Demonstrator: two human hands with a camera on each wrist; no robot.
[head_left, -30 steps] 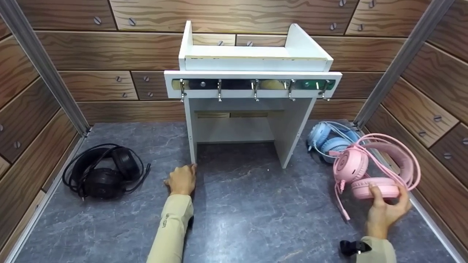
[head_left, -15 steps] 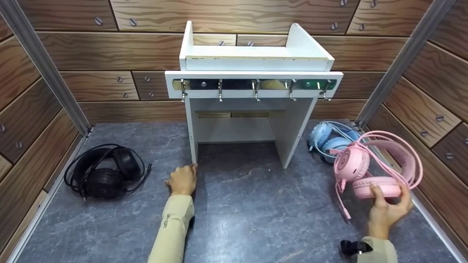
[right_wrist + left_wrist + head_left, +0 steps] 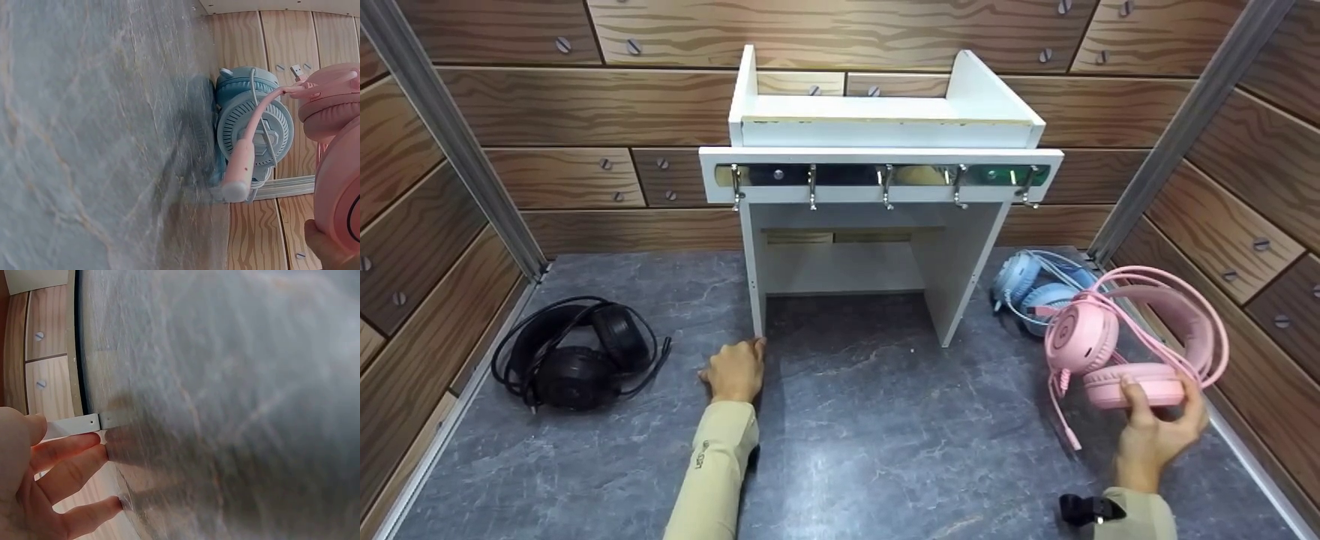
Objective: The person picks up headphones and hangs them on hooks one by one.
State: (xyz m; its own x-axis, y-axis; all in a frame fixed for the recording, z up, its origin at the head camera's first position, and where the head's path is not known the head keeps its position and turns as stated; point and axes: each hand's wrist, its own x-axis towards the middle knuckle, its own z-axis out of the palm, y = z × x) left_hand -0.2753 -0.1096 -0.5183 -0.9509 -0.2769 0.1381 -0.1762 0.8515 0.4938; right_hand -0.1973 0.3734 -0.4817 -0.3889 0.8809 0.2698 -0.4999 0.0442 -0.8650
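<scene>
A white hook rack (image 3: 975, 274) with a row of metal hooks stands at the back middle in the head view. At its left side panel's foot is my left hand (image 3: 733, 371); in the left wrist view the thumb and fingers pinch that white panel (image 3: 73, 426) between them. On the right, my right hand (image 3: 1159, 439) grips a pink headset (image 3: 1082, 339) by its lower ear cup, held off the table, with the cable looped round and the mic boom hanging down. The right wrist view shows the pink mic (image 3: 239, 169) in front of a blue headset (image 3: 247, 129).
A black headset (image 3: 574, 379) with a coiled cable lies on the left of the grey marbled table (image 3: 870, 450). Behind the pink one, the blue headset rests near the back right corner. Wood-patterned walls (image 3: 585, 109) enclose the back and both sides.
The pink headset has risen very slightly in my right hand. My left hand stays at the foot of the rack's panel.
</scene>
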